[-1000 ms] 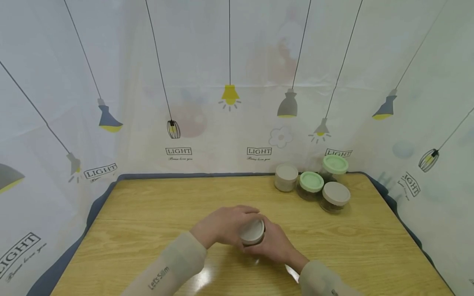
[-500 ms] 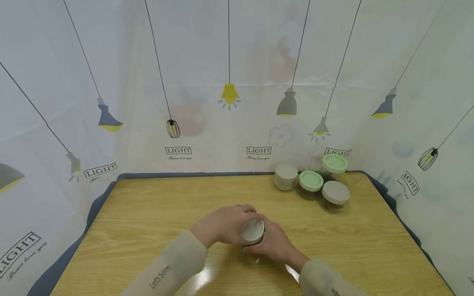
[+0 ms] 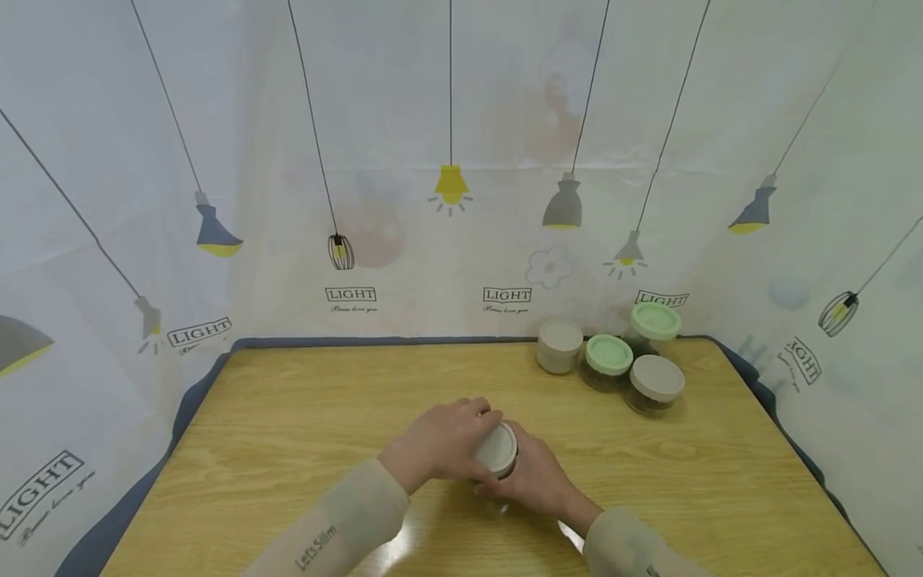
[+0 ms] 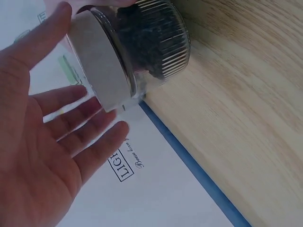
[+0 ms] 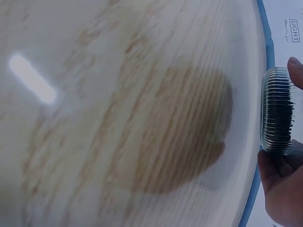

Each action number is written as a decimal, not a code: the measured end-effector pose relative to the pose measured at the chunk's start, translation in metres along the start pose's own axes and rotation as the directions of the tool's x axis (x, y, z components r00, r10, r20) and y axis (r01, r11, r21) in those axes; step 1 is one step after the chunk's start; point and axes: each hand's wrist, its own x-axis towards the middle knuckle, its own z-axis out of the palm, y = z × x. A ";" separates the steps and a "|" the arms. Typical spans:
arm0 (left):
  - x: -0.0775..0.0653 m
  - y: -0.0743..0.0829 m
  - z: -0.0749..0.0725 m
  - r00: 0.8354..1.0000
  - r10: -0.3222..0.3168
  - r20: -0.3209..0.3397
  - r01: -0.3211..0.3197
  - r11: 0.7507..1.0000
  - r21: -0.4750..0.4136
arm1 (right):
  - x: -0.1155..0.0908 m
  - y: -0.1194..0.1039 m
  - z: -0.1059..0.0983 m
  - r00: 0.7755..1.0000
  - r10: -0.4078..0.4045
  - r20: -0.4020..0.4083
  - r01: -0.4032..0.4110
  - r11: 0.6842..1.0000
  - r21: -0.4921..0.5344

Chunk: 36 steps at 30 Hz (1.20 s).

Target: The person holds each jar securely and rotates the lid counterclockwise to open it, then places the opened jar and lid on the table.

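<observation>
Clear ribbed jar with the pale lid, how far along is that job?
Seemingly done: two clear jars with round green lids and two with round beige lids, closed, at back right. In hand: the right hand grips the clear ribbed jar; the left hand is at its pale round lid. Probably left: finishing that lid and grouping this jar, held apart.

We see an off-white lid [image 3: 497, 449], a clear, stripe-ribbed jar [image 4: 170, 42], pale-green lids [image 3: 609, 354], a yellow-brown grained tabletop [image 3: 303, 417] and a white lamp-printed backdrop [image 3: 404, 96].
</observation>
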 end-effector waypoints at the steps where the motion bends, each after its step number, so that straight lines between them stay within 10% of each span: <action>1: 0.000 -0.001 0.000 1.000 0.011 -0.002 -0.011 1.000 -0.021 | 0.000 0.000 0.000 1.000 -0.001 0.000 0.001 1.000 -0.001; 16: 0.002 -0.005 -0.001 0.994 0.092 0.063 -0.082 0.986 -0.142 | -0.002 -0.001 -0.001 0.999 0.033 0.009 -0.033 0.999 0.032; 29: 0.003 0.003 0.007 0.998 -0.053 -0.032 0.054 0.998 0.042 | -0.003 0.000 -0.001 1.000 0.004 -0.004 -0.004 0.999 0.046; 36: 0.001 0.000 0.007 0.997 0.045 -0.062 -0.043 0.999 0.028 | -0.003 0.001 -0.002 1.000 -0.006 0.010 0.005 1.000 0.024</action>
